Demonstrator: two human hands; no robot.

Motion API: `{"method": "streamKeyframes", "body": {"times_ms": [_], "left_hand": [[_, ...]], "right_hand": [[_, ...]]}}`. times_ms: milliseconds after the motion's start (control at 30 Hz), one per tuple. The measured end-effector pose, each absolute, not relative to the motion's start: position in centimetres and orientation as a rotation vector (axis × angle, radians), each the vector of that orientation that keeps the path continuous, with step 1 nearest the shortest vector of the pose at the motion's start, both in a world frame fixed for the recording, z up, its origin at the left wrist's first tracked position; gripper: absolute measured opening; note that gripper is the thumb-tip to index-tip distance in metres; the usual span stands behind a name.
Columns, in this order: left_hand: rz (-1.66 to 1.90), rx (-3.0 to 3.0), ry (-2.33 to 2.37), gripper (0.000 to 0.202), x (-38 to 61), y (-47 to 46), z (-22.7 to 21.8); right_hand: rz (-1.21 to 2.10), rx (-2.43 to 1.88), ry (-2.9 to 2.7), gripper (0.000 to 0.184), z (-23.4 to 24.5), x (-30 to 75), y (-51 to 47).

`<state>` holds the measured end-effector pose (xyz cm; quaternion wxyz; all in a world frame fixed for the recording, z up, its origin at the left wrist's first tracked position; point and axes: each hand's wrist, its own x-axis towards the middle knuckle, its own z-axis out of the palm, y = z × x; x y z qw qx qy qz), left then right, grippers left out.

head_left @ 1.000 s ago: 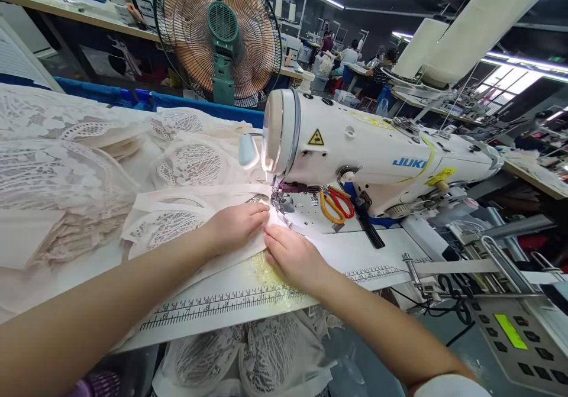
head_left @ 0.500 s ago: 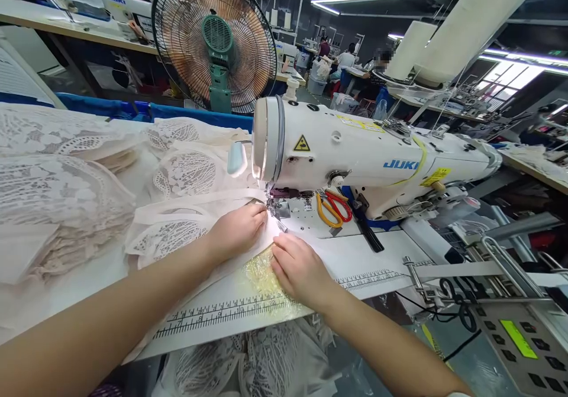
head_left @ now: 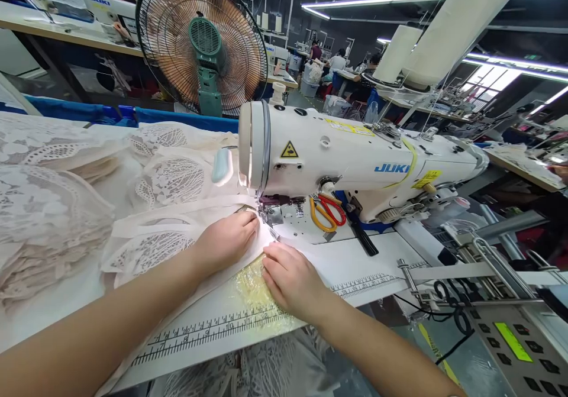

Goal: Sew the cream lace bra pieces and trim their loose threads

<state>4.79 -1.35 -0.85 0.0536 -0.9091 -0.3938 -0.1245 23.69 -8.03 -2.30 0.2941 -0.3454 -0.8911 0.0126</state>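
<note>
My left hand (head_left: 228, 238) lies flat, fingers together, on a strip of cream fabric (head_left: 186, 216) right in front of the presser foot (head_left: 266, 215) of a white sewing machine (head_left: 355, 160). My right hand (head_left: 290, 278) presses down on the fabric's near edge, fingertips close to the left hand's. Cream lace pieces (head_left: 151, 249) trail to the left of the hands. A printed ruler scale (head_left: 213, 329) runs along the table's front edge under the right wrist.
Scissors with orange and red handles (head_left: 326, 210) lie on the machine bed. Heaps of lace (head_left: 48, 207) cover the table's left. A standing fan (head_left: 202, 42) is behind. A control panel (head_left: 515, 344) sits low right. Other people work far back.
The view has shifted, so everything sits further left in frame. Both hands stay pressed on the fabric by the presser foot, the right one drawn slightly back toward me.
</note>
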Motion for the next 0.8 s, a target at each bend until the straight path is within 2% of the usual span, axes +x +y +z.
{"method": "streamKeyframes", "body": {"times_ms": [800], "left_hand": [[-0.387, -2.701, -1.104, 0.025, 4.72, -1.07, -0.57]], "right_hand": [[0.105, -0.930, -2.373, 0.021, -2.29, 23.76, -7.91]]}}
